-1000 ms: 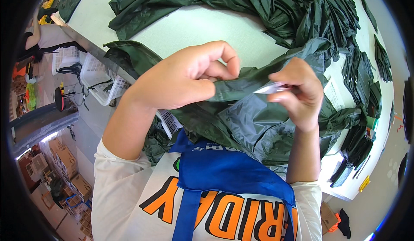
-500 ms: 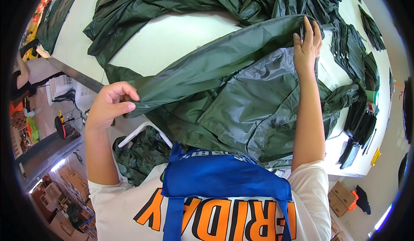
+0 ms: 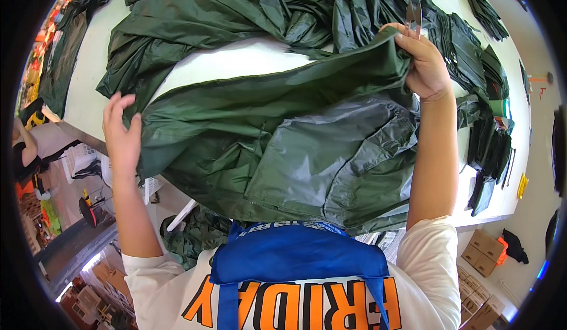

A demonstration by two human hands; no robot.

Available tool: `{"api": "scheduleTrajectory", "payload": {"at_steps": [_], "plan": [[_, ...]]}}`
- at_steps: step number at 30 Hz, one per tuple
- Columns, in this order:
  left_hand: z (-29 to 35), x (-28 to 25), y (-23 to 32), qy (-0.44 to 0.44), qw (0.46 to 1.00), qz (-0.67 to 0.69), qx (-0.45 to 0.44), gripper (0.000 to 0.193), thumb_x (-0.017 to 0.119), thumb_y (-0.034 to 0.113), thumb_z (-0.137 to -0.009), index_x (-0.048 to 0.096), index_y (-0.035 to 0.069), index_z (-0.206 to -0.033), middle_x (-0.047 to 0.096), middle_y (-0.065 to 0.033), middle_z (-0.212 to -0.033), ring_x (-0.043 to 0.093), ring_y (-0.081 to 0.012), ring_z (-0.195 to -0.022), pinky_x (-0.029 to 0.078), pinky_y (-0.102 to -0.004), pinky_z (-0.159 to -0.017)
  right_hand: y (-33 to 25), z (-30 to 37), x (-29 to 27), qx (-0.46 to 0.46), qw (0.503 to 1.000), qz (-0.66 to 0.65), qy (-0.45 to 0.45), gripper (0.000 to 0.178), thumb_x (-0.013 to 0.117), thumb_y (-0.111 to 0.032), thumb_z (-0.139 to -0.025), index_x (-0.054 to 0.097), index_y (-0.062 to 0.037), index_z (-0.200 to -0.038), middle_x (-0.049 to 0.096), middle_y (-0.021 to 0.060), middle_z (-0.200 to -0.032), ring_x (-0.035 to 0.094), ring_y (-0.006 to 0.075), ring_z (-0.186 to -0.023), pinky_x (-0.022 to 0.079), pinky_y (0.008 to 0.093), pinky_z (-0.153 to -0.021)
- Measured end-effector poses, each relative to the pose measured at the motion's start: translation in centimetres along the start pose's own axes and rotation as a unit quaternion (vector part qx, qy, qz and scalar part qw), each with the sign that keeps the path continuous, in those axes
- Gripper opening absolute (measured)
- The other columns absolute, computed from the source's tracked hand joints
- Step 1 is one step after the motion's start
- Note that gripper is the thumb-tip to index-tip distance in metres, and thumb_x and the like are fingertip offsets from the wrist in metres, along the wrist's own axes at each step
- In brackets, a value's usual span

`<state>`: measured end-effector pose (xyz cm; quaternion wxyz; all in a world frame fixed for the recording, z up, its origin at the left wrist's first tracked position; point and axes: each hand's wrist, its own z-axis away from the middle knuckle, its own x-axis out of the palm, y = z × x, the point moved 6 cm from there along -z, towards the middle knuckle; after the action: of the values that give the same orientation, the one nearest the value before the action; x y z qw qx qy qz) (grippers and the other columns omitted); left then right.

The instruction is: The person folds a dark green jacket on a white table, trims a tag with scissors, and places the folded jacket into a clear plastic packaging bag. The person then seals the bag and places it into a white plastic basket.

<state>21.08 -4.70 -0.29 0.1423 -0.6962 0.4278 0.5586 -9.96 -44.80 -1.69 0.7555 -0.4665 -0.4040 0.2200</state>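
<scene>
A dark green garment [image 3: 201, 117] of thin, shiny, rainwear-like fabric spreads in front of me, its greyish inner side [image 3: 319, 153] showing in the middle. My right hand [image 3: 428, 64] pinches its raised far edge at the right. Small metal thread snips [image 3: 413, 18] are also in that hand, blades pointing away from me. At the garment's left end, my left hand [image 3: 124, 132] is open, thumb and fingers apart beside the cloth. Whether its fingertips touch the fabric I cannot tell.
Heaped dark green garments [image 3: 236, 11] cover the far side of the white table [image 3: 218, 58]. Folded dark pieces [image 3: 489, 147] lie along its right. Below the left edge, a camouflage bundle [image 3: 198, 235] sits by a white frame [image 3: 182, 215]. Cardboard boxes [image 3: 481, 252] stand lower right.
My left hand has let go of the garment's corner and moved left and up. My right hand has turned over the edge, bringing the snips' blades into sight. The garment lies wider.
</scene>
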Motion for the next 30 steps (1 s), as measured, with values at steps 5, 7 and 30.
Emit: {"api": "scheduleTrajectory", "payload": {"at_steps": [5,7,30], "plan": [[1.3,4.6,20.6,-0.21,0.89,0.386,0.124,0.046,0.073,0.013,-0.077,0.058,0.002,-0.119,0.059,-0.012,-0.122,0.057,-0.0218,-0.112,0.043,-0.0344,-0.098,-0.8,1.7,2.3,-0.033,0.998,-0.043,-0.017,0.021,0.053,-0.006,-0.093,0.057,0.0023,-0.112,0.065,0.0054,-0.097,0.063,0.013,-0.088,0.051,0.0252,-0.081],[2.3,7.6,24.5,-0.206,0.895,0.375,0.13,0.068,0.079,0.027,-0.073,0.049,0.002,-0.128,0.057,-0.0173,-0.123,0.056,-0.0324,-0.112,0.043,-0.0371,-0.097,-1.0,2.6,3.0,-0.059,0.996,-0.057,-0.019,0.022,0.052,-0.005,-0.093,0.056,0.0025,-0.113,0.065,0.0068,-0.099,0.063,0.0149,-0.089,0.051,0.0264,-0.081],[9.0,6.7,23.9,0.008,0.891,0.393,0.229,0.025,0.073,-0.007,-0.065,0.054,0.004,-0.079,0.055,-0.0104,-0.077,0.053,-0.0229,-0.058,0.043,-0.0308,-0.051,0.5,7.2,-4.2,-0.232,0.916,-0.327,-0.03,0.033,0.04,-0.021,-0.101,0.056,0.0045,-0.115,0.06,0.019,-0.118,0.057,0.0311,-0.11,0.04,0.0447,-0.103]]}}
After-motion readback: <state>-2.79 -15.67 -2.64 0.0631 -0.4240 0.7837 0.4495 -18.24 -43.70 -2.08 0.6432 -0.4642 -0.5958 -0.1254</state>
